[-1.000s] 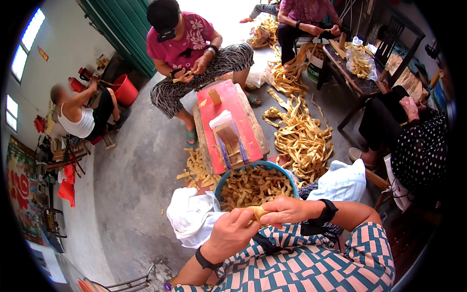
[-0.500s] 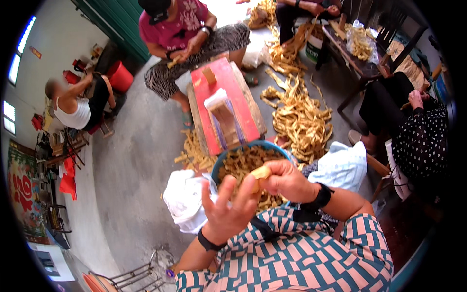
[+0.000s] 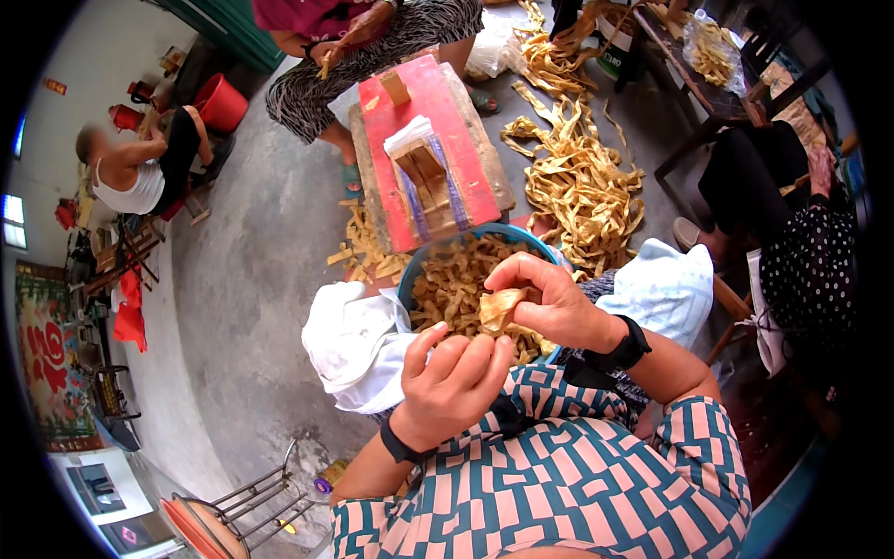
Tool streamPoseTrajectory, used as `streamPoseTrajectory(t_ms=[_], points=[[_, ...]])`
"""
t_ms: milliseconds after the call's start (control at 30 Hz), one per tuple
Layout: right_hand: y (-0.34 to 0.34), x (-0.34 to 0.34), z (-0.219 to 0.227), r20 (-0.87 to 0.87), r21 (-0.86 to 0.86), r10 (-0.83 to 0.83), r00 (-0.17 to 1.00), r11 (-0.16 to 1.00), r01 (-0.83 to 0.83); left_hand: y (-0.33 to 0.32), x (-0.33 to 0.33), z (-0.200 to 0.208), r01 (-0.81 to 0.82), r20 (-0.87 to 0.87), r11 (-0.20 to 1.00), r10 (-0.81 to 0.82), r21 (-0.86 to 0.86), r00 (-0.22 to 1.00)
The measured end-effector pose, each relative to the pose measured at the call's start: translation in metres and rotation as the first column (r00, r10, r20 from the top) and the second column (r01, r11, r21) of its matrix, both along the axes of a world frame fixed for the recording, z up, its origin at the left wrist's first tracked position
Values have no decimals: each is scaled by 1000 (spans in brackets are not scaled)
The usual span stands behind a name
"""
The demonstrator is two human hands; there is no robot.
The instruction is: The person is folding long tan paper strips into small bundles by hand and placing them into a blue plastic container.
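My right hand [image 3: 554,303] pinches a folded, yellow-tan strip piece [image 3: 500,309] between thumb and fingers. Just below it, my left hand [image 3: 452,377] has its fingers curled in, their tips close to the piece's lower edge. Whether those fingertips grip the piece or something small is hidden. Both hands are over a blue tub [image 3: 407,287] filled with short, folded tan pieces [image 3: 456,279]. A white cloth [image 3: 349,345] lies left of the tub, and a pale blue cloth [image 3: 661,289] lies to its right.
Beyond the tub stands a red-topped bench [image 3: 382,205] with wooden blocks [image 3: 424,172] on it. Long tan strips [image 3: 582,196] are heaped on the floor to its right. A person [image 3: 354,70] sits across; others sit left and right. A metal rack [image 3: 265,503] is at lower left.
My left hand's spread fingers have curled in, and the hand has dropped slightly below the piece. My right hand has turned, showing the piece wider. The view has shifted a little.
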State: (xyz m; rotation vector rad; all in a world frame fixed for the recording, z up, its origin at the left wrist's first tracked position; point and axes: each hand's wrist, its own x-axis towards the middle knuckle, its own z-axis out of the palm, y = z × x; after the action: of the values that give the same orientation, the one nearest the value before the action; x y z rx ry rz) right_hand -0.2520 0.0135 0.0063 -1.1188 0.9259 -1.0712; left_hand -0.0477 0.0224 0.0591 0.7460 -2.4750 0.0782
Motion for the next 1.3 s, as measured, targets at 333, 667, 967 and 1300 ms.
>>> streamPoseTrajectory(t_ms=[333,667,967,1300], points=[[7,-3,6,-46,-68,168,985,983,-171,-24,5,-16,86,-238,729,109,679,965],[6,-44,14,-209,-46,150,966,986,-163,-27,41,-16,396,-304,-71,523,915,796],[13,-37,3,-738,-496,-140,660,776,-390,-23,45,-34,414,-265,-140,579,899,771],[2,-19,10,-751,-655,-497,435,476,-587,-50,8,-14,152,-58,799,-146,582,988]])
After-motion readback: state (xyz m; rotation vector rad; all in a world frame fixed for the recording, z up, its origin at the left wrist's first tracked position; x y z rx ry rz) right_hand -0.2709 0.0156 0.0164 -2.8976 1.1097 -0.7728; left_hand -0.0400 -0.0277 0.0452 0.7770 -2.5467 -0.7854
